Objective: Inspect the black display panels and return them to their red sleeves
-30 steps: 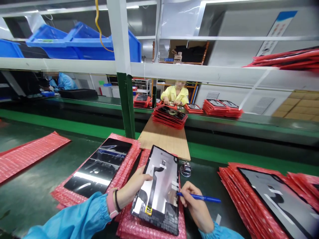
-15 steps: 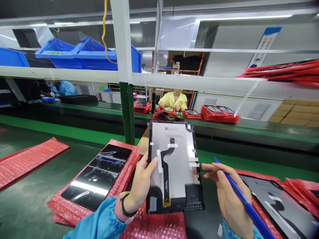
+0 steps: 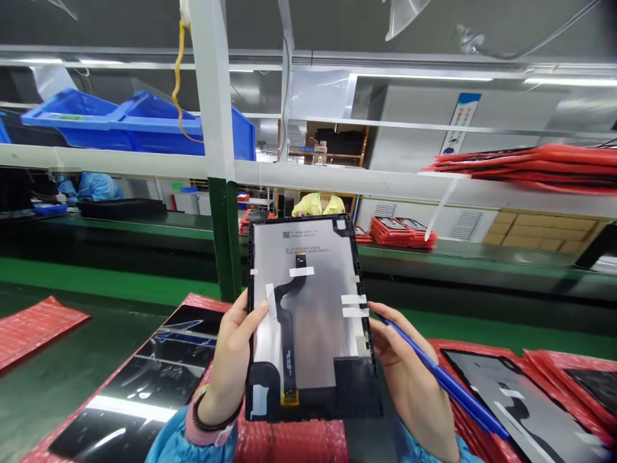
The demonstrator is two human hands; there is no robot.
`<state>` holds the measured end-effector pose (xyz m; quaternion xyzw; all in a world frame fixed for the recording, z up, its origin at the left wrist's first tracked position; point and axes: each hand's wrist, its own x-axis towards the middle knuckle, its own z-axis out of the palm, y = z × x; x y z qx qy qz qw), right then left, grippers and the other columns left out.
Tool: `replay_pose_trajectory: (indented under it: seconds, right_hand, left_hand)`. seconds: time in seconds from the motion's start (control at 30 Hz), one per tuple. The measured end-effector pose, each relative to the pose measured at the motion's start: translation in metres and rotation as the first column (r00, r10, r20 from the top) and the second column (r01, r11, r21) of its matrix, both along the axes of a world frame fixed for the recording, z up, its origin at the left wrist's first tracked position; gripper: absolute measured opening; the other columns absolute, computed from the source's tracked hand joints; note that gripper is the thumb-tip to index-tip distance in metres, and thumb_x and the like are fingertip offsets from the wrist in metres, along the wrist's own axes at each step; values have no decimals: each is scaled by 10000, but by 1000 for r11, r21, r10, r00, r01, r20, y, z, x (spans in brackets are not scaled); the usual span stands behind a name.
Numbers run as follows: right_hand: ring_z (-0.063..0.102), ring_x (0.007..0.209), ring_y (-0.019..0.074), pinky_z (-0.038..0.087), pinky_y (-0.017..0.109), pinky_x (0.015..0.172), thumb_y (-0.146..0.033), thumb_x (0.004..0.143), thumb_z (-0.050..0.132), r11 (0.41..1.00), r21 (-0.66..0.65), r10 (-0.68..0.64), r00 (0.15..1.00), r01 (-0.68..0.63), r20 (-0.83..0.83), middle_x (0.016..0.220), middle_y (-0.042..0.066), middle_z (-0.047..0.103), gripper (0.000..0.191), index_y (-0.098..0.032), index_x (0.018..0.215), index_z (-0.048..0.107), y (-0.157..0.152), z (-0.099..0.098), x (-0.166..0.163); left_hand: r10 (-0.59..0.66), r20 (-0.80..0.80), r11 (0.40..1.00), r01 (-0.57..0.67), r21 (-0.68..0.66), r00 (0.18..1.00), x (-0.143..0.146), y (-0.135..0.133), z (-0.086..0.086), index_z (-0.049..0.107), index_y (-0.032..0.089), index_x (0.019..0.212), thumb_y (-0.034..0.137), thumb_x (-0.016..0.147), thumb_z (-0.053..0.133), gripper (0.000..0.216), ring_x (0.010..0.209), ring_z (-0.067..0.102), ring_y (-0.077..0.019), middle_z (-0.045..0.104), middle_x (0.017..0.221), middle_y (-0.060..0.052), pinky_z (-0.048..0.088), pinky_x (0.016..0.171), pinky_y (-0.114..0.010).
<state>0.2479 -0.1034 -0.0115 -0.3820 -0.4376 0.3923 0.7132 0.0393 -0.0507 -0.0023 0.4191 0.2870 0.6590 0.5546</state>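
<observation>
A tablet screen assembly (image 3: 318,334) is held up with its silvery back towards me, showing a black ribbon cable and strips of white tape. My left hand (image 3: 236,354) grips its left edge, the thumb lying on the back near a tape strip. My right hand (image 3: 409,366) is closed round a slim blue pen-like tool (image 3: 448,379) with a pointed tip. That tip meets the screen's right edge beside two white tapes; whether it touches, I cannot tell. The fingers of this hand are at the same edge, partly hidden behind it.
At left, a glossy black screen (image 3: 144,379) lies on red bubble wrap. Another screen panel (image 3: 520,399) rests on red bags at right. Red bubble wrap (image 3: 294,444) lies below the held panel. A green post (image 3: 224,238) stands ahead; a person in yellow (image 3: 318,204) sits beyond.
The view has tilted up and turned slightly right. My right hand has come in from the side to the screen assembly's right edge, bringing the blue tool with it. My left hand keeps its grip.
</observation>
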Motion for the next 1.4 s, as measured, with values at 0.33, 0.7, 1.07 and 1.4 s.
replay_pose_trajectory:
  seconds: [0.33,0.7,1.07,1.4]
  right_hand:
    - [573,593,173,443,261,513,-431,822,640,955,43,-274,818,294,506,695,4,644,192,-241,803,666,4,-4,4]
    - [554,612,187,453,274,534,-443,780,699,995,-74,-37,958,60,284,746,27,666,208,-241,831,708,8,-7,15]
    - [698,836,215,550,260,699,-389,715,787,990,-137,-19,1000,22,22,908,28,772,285,-260,968,762,22,-6,12]
    - [657,491,139,519,198,567,-458,836,655,998,-54,-20,996,15,-83,342,-74,494,281,-235,1002,698,25,-5,14]
  left_hand:
    - [40,-271,995,-12,102,962,2,2,-6,647,260,1239,387,808,680,451,1187,590,-289,711,1181,-21,498,944,-303]
    - [-166,-123,985,171,34,978,8,15,-7,661,226,1204,323,808,690,409,1026,665,-235,714,1163,-46,532,807,-263]
    - [-106,-189,978,137,156,976,6,20,-5,694,234,1109,287,844,650,274,765,670,-132,747,944,-3,521,686,-203]
    - [586,-399,484,91,870,705,-3,28,-18,616,202,1260,66,852,591,431,757,732,-148,776,941,-50,579,728,-198]
